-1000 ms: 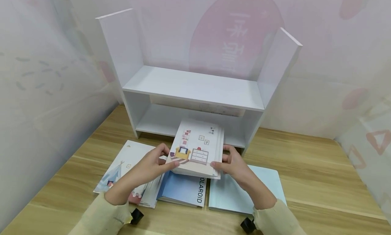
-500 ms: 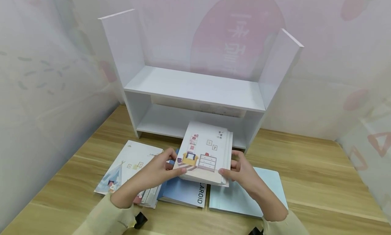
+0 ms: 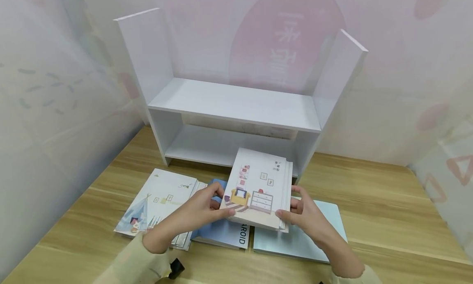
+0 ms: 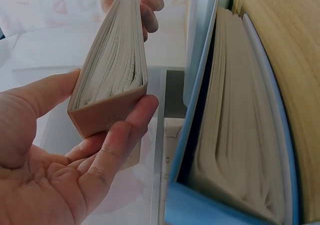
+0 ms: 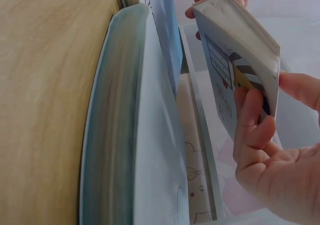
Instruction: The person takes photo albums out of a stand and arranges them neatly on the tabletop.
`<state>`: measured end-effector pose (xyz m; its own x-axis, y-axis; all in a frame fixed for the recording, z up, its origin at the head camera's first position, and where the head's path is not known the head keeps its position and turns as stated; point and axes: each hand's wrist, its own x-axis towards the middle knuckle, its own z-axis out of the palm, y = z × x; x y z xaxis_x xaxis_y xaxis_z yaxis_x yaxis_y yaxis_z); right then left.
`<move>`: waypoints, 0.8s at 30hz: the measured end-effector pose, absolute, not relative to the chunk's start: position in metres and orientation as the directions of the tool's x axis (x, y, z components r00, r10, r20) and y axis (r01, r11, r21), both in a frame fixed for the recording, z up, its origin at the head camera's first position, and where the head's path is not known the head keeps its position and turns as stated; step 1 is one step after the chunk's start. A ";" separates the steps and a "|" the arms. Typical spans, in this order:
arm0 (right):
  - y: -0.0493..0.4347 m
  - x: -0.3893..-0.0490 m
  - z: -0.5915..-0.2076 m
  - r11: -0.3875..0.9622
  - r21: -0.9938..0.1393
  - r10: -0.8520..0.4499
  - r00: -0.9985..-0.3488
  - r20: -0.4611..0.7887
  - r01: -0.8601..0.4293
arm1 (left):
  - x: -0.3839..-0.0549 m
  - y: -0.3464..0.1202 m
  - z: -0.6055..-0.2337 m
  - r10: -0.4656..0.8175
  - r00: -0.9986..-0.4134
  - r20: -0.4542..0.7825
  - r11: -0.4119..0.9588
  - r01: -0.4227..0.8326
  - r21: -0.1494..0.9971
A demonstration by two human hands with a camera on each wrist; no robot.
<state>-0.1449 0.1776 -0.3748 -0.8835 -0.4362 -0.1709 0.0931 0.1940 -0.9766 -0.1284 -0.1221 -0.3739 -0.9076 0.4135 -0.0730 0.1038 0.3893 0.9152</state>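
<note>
A thick white book (image 3: 255, 185) with a drawn yellow armchair and dresser on its cover is held up between both hands, tilted, in front of the lower shelf. My left hand (image 3: 203, 208) grips its left near corner, thumb on the cover and fingers beneath. At the right near corner my right hand (image 3: 306, 218) pinches it the same way. In the left wrist view, the edges of the book's pages (image 4: 112, 60) show between its covers. Below it lie a blue book (image 3: 221, 234) lettered "AROID", partly covered, and a pale blue book (image 3: 284, 245).
A white two-tier shelf (image 3: 236, 103) with tall side panels stands behind the books on the wooden table (image 3: 388, 218). White books (image 3: 166, 193) with a tent drawing lie at the left, partly behind the left forearm. Printed cloth walls (image 3: 399, 91) surround the table.
Both hands have carried the white book to the right and a little nearer to me. More of the white tent books shows at the left. The grip looks the same.
</note>
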 end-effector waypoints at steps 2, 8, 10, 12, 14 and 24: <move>0.181 -0.143 -0.375 0.194 -0.976 -0.436 -0.884 -0.172 0.095 | -0.127 -0.120 -0.374 0.420 -0.904 -0.076 0.388 0.103 0.916; 0.190 -0.138 -0.377 0.202 -0.975 -0.433 -0.885 -0.173 0.091 | -0.123 -0.113 -0.372 0.439 -0.894 -0.092 0.382 0.093 0.919; 0.192 -0.137 -0.378 0.200 -0.975 -0.427 -0.887 -0.176 0.097 | -0.122 -0.110 -0.372 0.443 -0.892 -0.087 0.379 0.098 0.920; 0.195 -0.135 -0.378 0.198 -0.975 -0.421 -0.889 -0.180 0.104 | -0.122 -0.108 -0.372 0.448 -0.890 -0.086 0.375 0.100 0.922; 0.198 -0.133 -0.377 0.199 -0.974 -0.416 -0.891 -0.183 0.107 | -0.122 -0.105 -0.372 0.453 -0.887 -0.086 0.369 0.099 0.924; 0.221 -0.128 -0.372 0.203 -0.978 -0.465 -0.873 -0.147 0.057 | -0.121 -0.086 -0.377 0.470 -0.879 -0.077 0.375 0.120 0.919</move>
<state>-0.1283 0.2211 -0.3716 -0.8729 -0.4652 -0.1470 0.0567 0.2026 -0.9776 -0.1208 -0.0859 -0.3772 -0.8793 0.4700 -0.0770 0.1202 0.3754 0.9190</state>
